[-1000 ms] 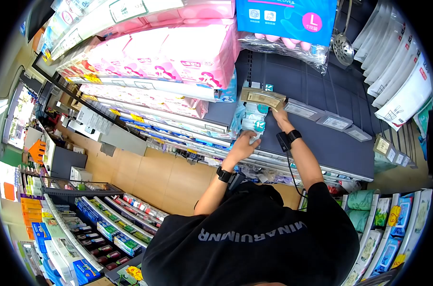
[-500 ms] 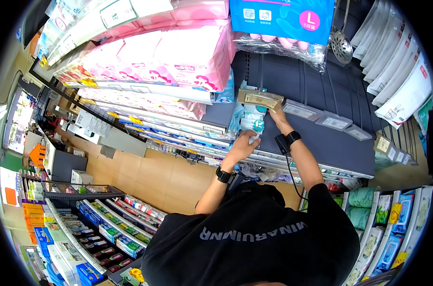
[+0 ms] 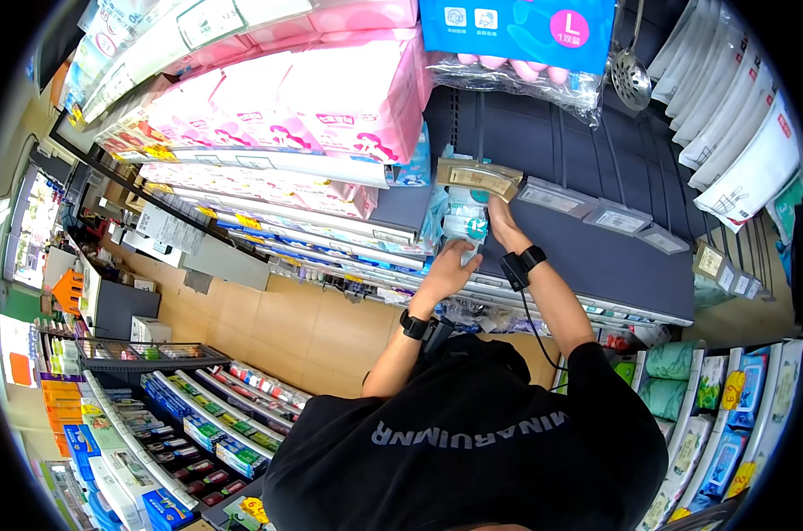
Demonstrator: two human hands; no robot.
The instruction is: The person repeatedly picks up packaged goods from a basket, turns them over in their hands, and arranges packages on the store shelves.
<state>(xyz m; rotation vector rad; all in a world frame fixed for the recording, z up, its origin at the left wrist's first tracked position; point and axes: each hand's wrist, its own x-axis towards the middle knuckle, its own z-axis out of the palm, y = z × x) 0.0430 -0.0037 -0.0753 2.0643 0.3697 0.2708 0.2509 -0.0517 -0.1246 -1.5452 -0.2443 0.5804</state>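
Teal-and-white packets just ahead of left hand, left of right hand; column's long axis runs away from left fingertips toward tan price-tag holder. Left fingers half curled at column's near end; cannot tell if gripping. Right fingertips hidden around holder; opening and hold unclear. Pink packs farther left, beyond fingers.

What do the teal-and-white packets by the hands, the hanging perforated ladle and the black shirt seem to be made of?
Teal-and-white packets: probably thin plastic film, given their crinkled look, though coated paper is possible.
Perforated ladle: likely polished stainless steel, silvery with bright highlights.
Black shirt: matte fabric, draping softly over the shoulders; fibre can't be told.
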